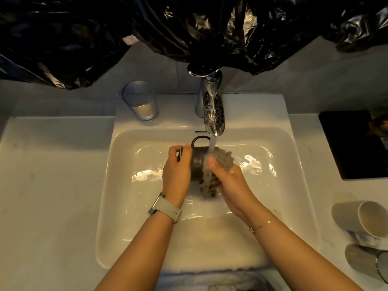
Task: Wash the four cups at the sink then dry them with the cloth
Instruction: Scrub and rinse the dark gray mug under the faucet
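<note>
A dark mug (197,162) with a loop handle lies sideways over the white sink basin (130,196), under the running tap (213,114). My left hand (176,171) grips the mug at its open end. My right hand (228,181) presses a wet scrubbing sponge (222,160) against the mug's side, water pouring over both. A clear glass cup (141,100) stands upright on the sink ledge at the back left. Two more cups lie on their sides on the counter at the right: a pale one (361,215) and a grey one (365,259).
Black plastic sheeting (189,28) hangs over the wall behind the tap. A black flat object (352,143) lies on the counter at the right. A cloth (210,284) is partly visible at the sink's front edge. White counter (48,185) spreads to the left.
</note>
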Demonstrator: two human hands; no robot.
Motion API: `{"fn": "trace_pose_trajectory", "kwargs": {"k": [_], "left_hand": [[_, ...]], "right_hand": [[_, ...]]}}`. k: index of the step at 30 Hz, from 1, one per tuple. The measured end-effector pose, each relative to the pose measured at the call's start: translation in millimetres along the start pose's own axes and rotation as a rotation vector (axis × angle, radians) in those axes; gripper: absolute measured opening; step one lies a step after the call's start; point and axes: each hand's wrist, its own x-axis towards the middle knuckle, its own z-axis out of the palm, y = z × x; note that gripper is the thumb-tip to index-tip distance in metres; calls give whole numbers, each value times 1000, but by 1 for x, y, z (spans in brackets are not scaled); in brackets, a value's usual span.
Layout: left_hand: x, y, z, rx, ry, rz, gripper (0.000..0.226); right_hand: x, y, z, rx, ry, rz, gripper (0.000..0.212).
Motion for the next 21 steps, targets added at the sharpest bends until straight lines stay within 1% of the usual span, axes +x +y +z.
{"fn": "trace_pose_trajectory", "kwargs": {"k": [1, 3, 4, 7, 9, 10, 12, 13, 14, 15, 17, 18, 20, 21], "left_hand": [[2, 0, -2, -9, -22, -8, 25], [0, 2, -6, -51, -97, -20, 26], [-3, 3, -9, -97, -135, -28, 34], [-19, -3, -11, -313, -162, -66, 76], [-27, -11, -7, -516, -122, -83, 85], [-28, -14, -4, -622, -86, -108, 85], [-25, -15, -2, -785, 1, -178, 86], [-21, -15, -2, -814, 10, -203, 85], [-17, -15, -4, -817, -2, -207, 79], [-14, -14, -6, -803, -16, -193, 67], [-9, -8, -12, -782, -46, -191, 47], [-6, -3, -15, -785, -75, -211, 43], [2, 1, -25, -751, -145, -226, 45], [6, 1, -29, -711, -178, -227, 48]], "right_hand": [[-1, 2, -1, 19, -22, 11, 14], [-1, 3, 2, 97, 18, 30, 17], [-1, 2, 5, 145, 50, 34, 20], [-2, -1, 17, 251, 118, 36, 25], [-3, -3, 20, 231, 143, 30, 25], [-4, -3, 20, 204, 139, 27, 24], [-8, -3, 18, 154, 68, 32, 20], [-10, -3, 16, 127, 12, 40, 18], [-13, -4, 12, 97, -46, 48, 18], [-15, -5, 7, 55, -83, 35, 18], [-21, -12, -8, -47, -69, -33, 15], [-23, -16, -16, -83, -31, -75, 15], [-21, -20, -32, -120, 33, -141, 22], [-18, -22, -37, -136, 36, -157, 27]]}}
